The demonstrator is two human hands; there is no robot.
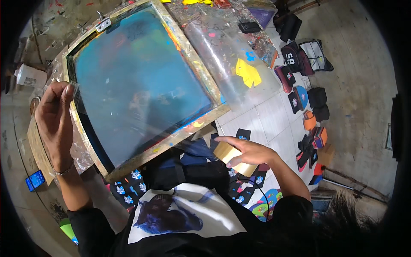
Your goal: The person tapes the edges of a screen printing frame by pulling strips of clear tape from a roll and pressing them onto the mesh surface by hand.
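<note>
My right hand (253, 153) grips a wide roll of packing tape (233, 159), tan to gold in colour, with the thumb on the near side and the fingers along the far side. A clear strip of tape runs from the roll across to my left hand (55, 122), whose thumb and curled fingers pinch its free end. The strip is stretched above a wooden-framed printing screen (167, 146), and faint creases show in it. Blue-teal mesh (141, 68) fills the paint-stained frame. Whether the strip touches the mesh or frame, I cannot tell.
A metal hinge clamp (102, 25) sits on the frame's far left edge. Right of the frame lie a clear plastic sheet (214, 55) and a yellow cloth-like piece (248, 73). Bags and printed pieces line the tiled floor (274, 120) at right. A phone (35, 180) lies at left.
</note>
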